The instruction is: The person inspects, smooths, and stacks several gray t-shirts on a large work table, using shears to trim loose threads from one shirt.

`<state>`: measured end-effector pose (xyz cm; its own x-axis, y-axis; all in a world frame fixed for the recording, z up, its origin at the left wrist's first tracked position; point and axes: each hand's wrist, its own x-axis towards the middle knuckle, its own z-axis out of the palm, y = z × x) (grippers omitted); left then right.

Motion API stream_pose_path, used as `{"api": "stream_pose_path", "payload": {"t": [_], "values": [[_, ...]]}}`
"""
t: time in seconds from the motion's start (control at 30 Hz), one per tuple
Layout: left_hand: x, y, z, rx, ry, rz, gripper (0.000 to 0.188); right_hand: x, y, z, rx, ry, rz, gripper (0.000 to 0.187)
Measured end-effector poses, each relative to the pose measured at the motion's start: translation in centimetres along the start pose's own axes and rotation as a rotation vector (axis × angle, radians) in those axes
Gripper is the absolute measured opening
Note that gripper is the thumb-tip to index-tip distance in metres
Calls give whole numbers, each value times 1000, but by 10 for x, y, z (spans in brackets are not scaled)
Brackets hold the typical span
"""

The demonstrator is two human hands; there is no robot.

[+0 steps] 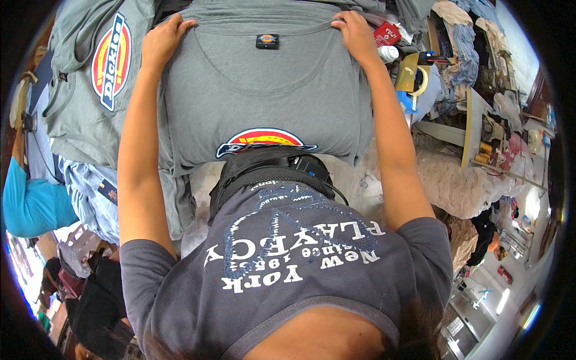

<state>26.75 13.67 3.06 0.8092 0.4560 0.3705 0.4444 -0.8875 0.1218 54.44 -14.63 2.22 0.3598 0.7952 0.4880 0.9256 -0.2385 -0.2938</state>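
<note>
A grey T-shirt [258,108] lies spread on a pile of grey cloth in front of me. Its wide neckline shows a small dark neck label [267,41], and a red and yellow print edged in dark blue [264,139] hangs at the edge nearest my body. At the shirt's far left shoulder, my left hand [162,42] is closed on the cloth. My right hand [359,39] pinches the opposite shoulder, so the neckline stretches between both hands. Another grey shirt [75,132] with a similar print lies just left of it.
Beyond my right forearm are a red packet [387,34], a white bottle [388,54] and a tape roll [420,81]. A plastic-wrapped bundle [450,180] sits further right. Light blue garments [90,189] hang at the left, near another person's blue sleeve [39,201].
</note>
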Motion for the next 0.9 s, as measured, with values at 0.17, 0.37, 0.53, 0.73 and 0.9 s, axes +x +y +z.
{"api": "stream_pose_path", "payload": {"t": [0.17,0.37,0.53,0.73,0.9], "values": [[6,2,-10,-1,-20,6,39,4,3,-4,129,-84,48,16],[8,-5,-3,28,-41,18,41,4,5,5,-14,-85,-3,21],[9,-9,8,-119,-14,-19,42,-4,21,17,107,21,30,27],[8,-17,3,-55,-63,6,41,5,12,3,51,-101,56,26],[9,-15,5,-11,8,11,41,10,4,3,29,24,-24,24]]}}
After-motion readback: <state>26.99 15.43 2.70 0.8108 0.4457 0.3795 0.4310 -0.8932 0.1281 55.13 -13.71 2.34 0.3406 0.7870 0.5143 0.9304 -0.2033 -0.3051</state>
